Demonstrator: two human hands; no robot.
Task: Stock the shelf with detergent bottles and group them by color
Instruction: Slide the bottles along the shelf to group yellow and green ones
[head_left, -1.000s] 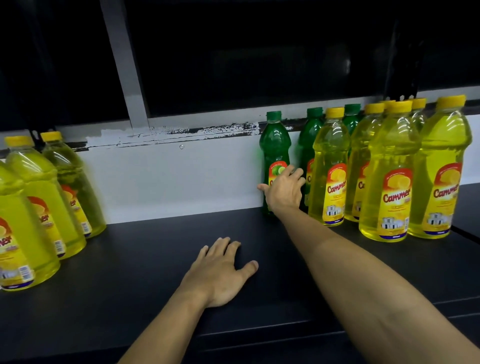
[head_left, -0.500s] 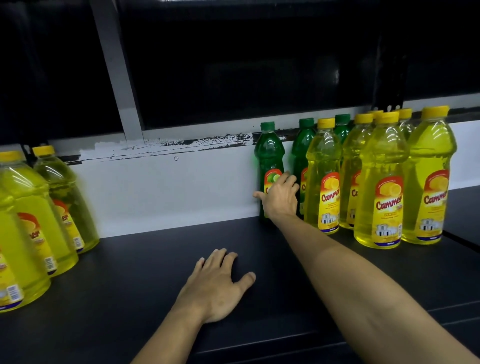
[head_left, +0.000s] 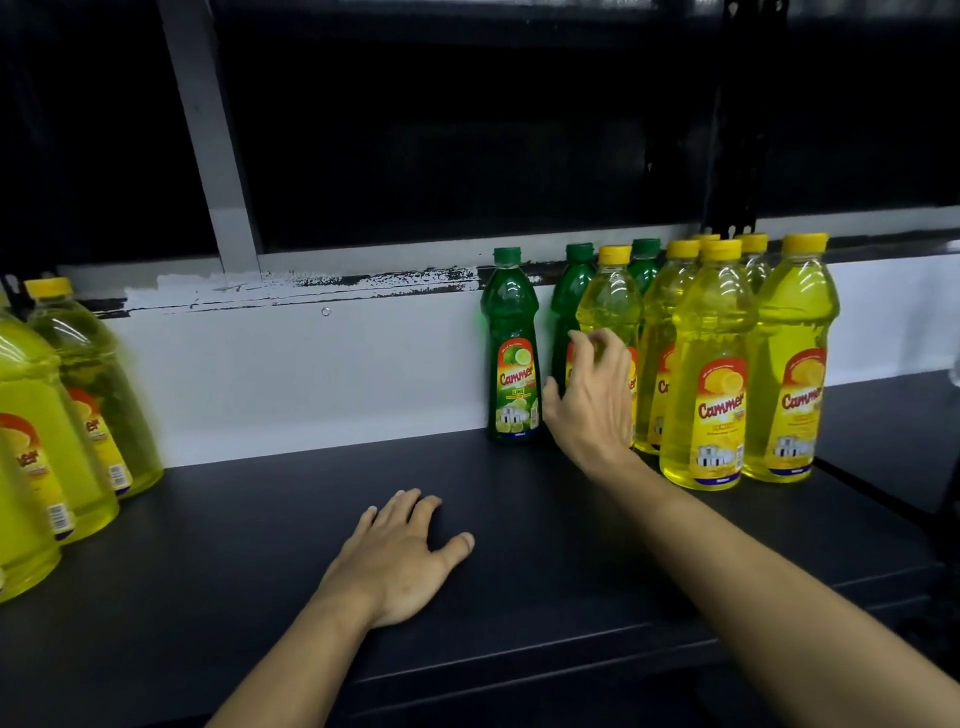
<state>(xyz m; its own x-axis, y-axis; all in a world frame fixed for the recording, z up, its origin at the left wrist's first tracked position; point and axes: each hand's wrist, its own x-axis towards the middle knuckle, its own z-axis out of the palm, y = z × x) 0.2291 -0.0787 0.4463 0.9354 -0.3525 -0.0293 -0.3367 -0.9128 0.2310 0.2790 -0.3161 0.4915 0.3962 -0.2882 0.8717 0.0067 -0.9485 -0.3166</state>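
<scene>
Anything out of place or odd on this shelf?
Yes: colors are mixed. Two green bottles stand behind the yellow bottles on the right, apart from the lone green bottle. Paint on the white back panel is chipped. No spills.

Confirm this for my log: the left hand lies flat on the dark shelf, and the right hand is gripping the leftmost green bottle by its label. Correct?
Not quite. The left hand does lie flat on the dark shelf, but the head view shows the right hand clear of the leftmost green bottle, which stands alone with its label fully visible. That hand is beside it, in front of the neighbouring bottles, fingers loosely curled.
</scene>
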